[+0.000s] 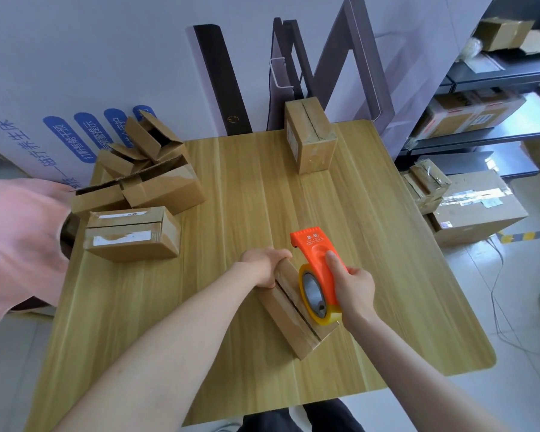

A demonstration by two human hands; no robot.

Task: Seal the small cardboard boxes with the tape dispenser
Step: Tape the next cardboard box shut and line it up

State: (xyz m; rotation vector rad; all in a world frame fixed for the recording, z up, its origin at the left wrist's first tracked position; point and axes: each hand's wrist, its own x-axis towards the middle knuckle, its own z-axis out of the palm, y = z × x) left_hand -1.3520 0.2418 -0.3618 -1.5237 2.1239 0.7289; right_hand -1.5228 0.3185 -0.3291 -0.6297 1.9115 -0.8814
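Observation:
A small cardboard box (290, 316) lies slantwise on the wooden table (231, 307), its top seam showing. My left hand (264, 265) grips the box's far end, fingers curled over the edge. An orange tape dispenser (317, 260) with a yellowish tape roll (312, 296) rests on top of the box. My right hand (351, 285) holds the dispenser from the right, thumb pressed on its orange body.
Several open and flattened small boxes (144, 182) pile at the table's far left, with a closed one (131, 233) in front. A taped box (312, 137) stands at the far edge. A person's pink sleeve (16, 238) is at left. Shelves and cartons (477, 207) stand right.

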